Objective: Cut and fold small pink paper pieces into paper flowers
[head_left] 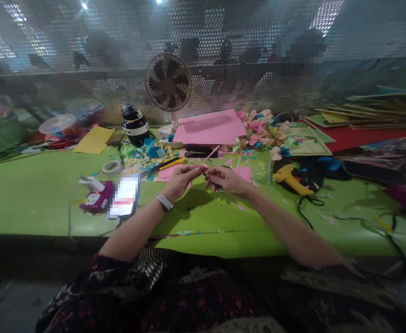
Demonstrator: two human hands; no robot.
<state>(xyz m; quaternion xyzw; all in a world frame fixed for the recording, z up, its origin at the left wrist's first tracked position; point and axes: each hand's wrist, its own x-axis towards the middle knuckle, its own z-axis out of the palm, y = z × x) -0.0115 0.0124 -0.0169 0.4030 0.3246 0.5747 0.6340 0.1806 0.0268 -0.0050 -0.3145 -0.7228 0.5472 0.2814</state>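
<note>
My left hand (184, 180), with a white band on its wrist, is closed in a pinch on a small piece of pink paper (206, 170). My right hand (228, 179) meets it fingertip to fingertip, its fingers curled around what look like dark-handled scissors (217, 187). The right fingers hide most of the tool, so its blades do not show clearly. Both hands are just above the green tabletop (203, 215). Behind them lie pink paper sheets (168, 172) and a yellow craft knife (175, 162).
A phone (124, 196) and a purple box (98, 196) lie left. Behind are tape (112, 167), paper scraps (140, 159), a black jar (135, 127), a fan (168, 85) and pink paper flowers (263, 127). A yellow glue gun (293, 179) with a cord is right.
</note>
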